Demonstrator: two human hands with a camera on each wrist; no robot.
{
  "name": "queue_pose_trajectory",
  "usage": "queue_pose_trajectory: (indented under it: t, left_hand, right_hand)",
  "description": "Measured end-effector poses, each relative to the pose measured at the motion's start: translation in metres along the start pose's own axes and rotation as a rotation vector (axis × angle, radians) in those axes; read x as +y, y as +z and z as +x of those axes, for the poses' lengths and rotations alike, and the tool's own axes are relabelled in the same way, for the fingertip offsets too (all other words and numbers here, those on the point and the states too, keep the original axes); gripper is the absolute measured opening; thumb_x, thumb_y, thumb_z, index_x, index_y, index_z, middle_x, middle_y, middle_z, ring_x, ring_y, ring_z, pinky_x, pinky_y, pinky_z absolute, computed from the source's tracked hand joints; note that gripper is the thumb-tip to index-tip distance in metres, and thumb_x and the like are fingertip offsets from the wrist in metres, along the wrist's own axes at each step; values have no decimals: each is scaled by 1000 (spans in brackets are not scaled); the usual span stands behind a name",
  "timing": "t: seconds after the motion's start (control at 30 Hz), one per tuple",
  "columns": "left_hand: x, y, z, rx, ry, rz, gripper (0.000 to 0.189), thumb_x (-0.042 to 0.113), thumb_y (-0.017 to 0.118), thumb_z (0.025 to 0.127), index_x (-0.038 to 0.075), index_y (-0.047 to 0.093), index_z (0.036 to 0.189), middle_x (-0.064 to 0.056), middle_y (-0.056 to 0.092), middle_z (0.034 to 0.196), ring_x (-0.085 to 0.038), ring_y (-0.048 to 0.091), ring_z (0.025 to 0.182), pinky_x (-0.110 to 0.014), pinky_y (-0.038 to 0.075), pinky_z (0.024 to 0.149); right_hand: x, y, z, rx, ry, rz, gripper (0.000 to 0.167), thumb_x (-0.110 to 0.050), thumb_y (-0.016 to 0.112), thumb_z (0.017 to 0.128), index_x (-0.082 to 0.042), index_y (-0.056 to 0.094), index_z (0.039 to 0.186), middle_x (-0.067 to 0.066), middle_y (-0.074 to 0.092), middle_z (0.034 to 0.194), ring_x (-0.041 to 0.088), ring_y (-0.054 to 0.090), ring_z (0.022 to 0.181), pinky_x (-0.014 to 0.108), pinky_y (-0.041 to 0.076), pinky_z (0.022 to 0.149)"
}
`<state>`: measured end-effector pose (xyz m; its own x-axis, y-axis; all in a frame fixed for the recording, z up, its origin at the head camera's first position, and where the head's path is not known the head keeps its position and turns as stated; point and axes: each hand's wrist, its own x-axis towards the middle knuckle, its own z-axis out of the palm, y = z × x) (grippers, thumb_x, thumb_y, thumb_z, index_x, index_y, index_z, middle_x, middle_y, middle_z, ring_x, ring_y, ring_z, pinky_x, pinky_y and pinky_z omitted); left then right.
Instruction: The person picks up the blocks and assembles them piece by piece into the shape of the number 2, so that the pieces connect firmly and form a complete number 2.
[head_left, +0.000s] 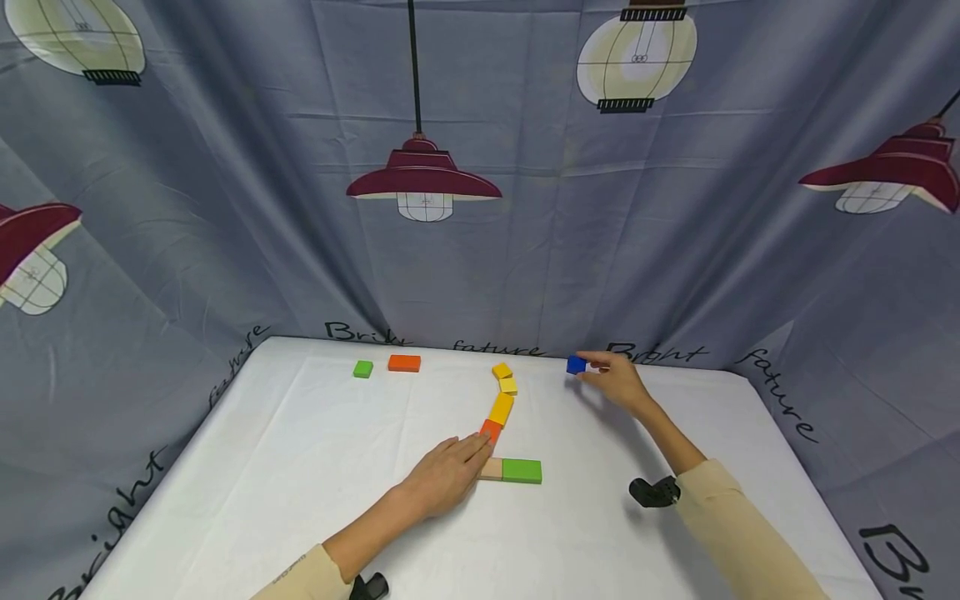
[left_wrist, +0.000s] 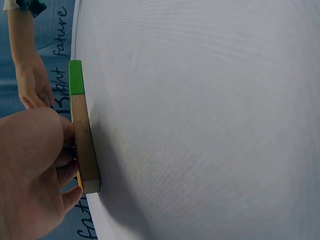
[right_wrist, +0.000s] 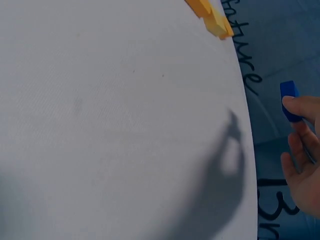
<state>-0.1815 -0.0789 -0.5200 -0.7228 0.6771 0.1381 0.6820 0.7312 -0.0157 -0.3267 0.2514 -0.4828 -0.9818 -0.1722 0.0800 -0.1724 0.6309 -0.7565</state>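
My right hand [head_left: 617, 383] pinches a small blue block [head_left: 575, 365] between thumb and fingers near the far edge of the table. In the right wrist view the blue block [right_wrist: 288, 101] is held up off the tabletop, its shadow falling below. Over an orange block [head_left: 491, 429] and a natural wood block [head_left: 492, 469] lies my left hand [head_left: 447, 477], fingers extended and touching them; it hides part of both. A green block [head_left: 522, 471] adjoins the wood block's right end. From the orange block, a curved line of yellow blocks [head_left: 501, 408] runs toward the far edge.
Further left at the back lie a small green block [head_left: 363, 369] and an orange block [head_left: 404, 363], apart from each other. The white table [head_left: 300, 467] ends at a grey-blue curtain [head_left: 480, 275] printed with lamps and lettering.
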Motion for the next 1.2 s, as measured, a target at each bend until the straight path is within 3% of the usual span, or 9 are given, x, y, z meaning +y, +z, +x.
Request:
queue_pose_trajectory:
  t: [0.67, 1.2]
  left_hand:
    - [-2, -2, 0, -3, -12, 5, 44, 23, 51, 106, 5, 50, 146, -9, 47, 150, -20, 43, 138, -41, 41, 109]
    - [0, -3, 1, -22, -10, -15, 45, 22, 49, 106, 4, 49, 147, -9, 46, 151, -21, 42, 139, -42, 40, 109]
  right_hand:
    - [-36, 32, 38, -55, -28, 16, 43, -5, 70, 93, -3, 62, 135, 22, 53, 136, 39, 55, 123, 49, 51, 95]
    - [-58, 62, 62, -103, -52, -77, 41, -4, 72, 90, -8, 68, 131, 18, 58, 130, 33, 58, 117, 48, 50, 94]
